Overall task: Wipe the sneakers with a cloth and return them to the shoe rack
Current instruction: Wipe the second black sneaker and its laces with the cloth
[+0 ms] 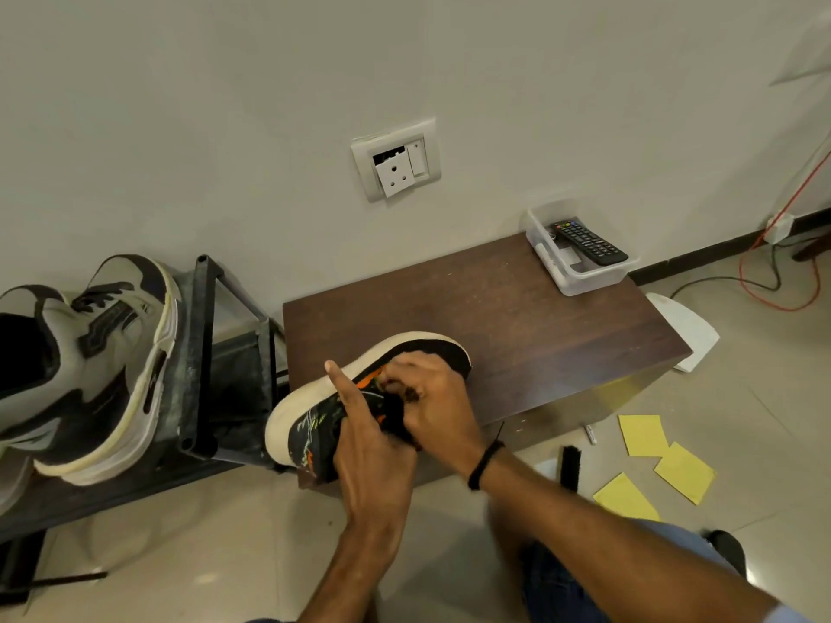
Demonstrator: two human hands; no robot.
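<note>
sneaker (314, 424) on dark table (517, 317), seemingly tiled floor (225, 532)

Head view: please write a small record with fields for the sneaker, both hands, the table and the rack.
sneaker: black sneaker with cream sole and orange marks, tipped on its side on the table
left hand: grips the sneaker, index finger straight
right hand: fingers curled on its upper
table: dark brown wooden table, bears clear plastic box holding black remote control
rack: dark metal shoe rack, holds grey-and-black sneaker
</note>
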